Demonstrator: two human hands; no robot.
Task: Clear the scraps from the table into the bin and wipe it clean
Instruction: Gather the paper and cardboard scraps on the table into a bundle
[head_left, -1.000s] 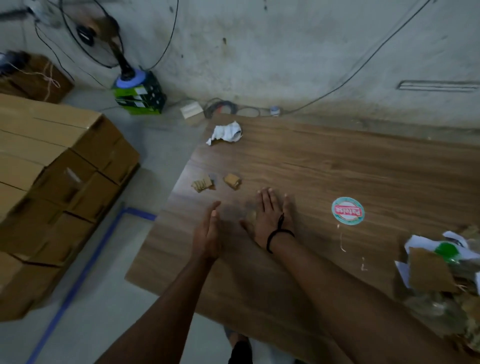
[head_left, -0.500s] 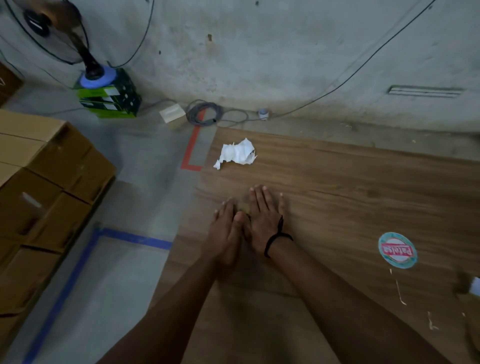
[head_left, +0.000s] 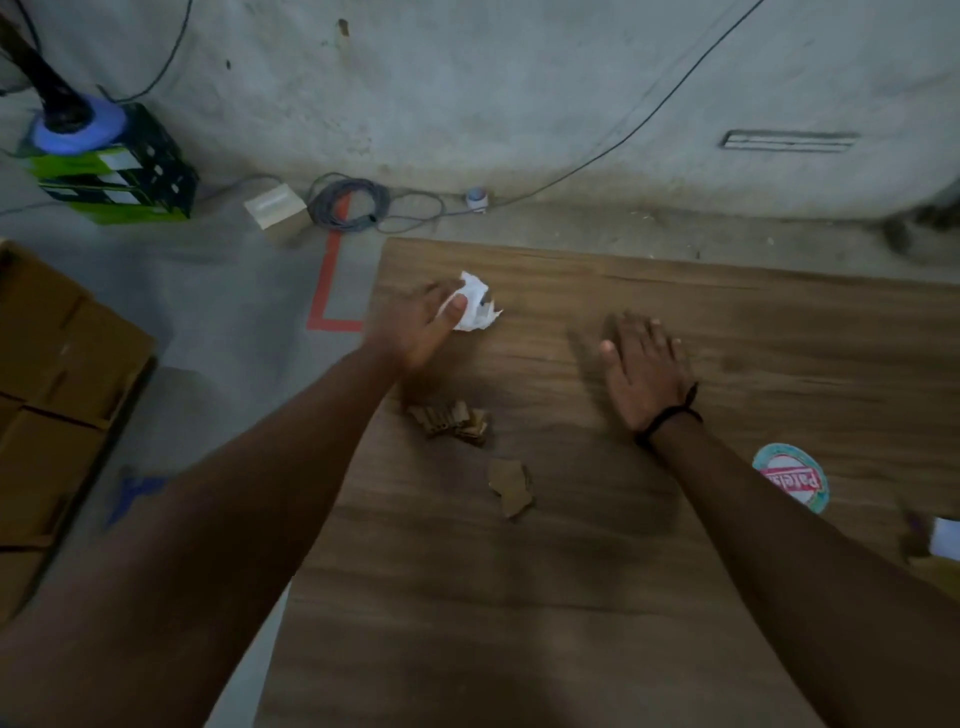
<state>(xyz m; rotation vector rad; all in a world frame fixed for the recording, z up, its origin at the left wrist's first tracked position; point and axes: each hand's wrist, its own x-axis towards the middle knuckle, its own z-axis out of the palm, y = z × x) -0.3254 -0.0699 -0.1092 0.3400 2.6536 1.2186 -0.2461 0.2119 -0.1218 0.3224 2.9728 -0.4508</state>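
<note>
Pinching crumpled paper (head_left: 475, 306) at the table's (head_left: 675, 597) far left corner between left hand's (head_left: 415, 327) thumb and fingers, apparently for binning; resting right hand (head_left: 644, 369) flat, fingers together; leaving cardboard scraps (head_left: 452, 421) nearer.

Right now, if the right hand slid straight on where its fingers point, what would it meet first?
Nothing, seemingly: ahead of the right hand lies bare table up to its far edge.

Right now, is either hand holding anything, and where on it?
Left hand pinches the crumpled paper at its left edge, thumb on top. Right hand lies flat on the table, holding nothing.
</note>
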